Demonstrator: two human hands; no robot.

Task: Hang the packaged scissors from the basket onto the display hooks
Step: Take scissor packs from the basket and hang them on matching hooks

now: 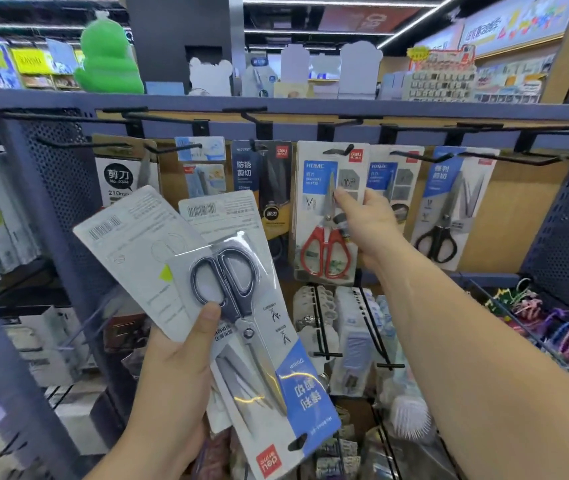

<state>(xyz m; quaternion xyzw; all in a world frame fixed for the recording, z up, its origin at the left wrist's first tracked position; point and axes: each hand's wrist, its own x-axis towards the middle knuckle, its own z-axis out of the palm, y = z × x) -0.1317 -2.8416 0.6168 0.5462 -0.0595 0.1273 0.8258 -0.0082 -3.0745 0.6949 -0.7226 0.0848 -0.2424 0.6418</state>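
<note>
My left hand (175, 362) grips a fan of packaged scissors, thumb on the front one. The front pack (255, 327) is upside down, with black-handled scissors and a blue label. Behind it are two more packs, back sides showing, one at upper left (130, 244). My right hand (366, 223) is raised at the red-handled scissors pack (324, 216) hanging on a display hook (340, 148); its fingers hold the pack's right edge. To the right hang another HOME pack (394, 181) and a black-handled pack (449, 209). The basket is out of view.
Empty black hooks (158, 117) jut from the upper rail toward me. More scissors packs (262, 181) hang at the left of the row. Lower hooks (324, 327) carry small goods. A blue perforated upright (54, 188) stands at left.
</note>
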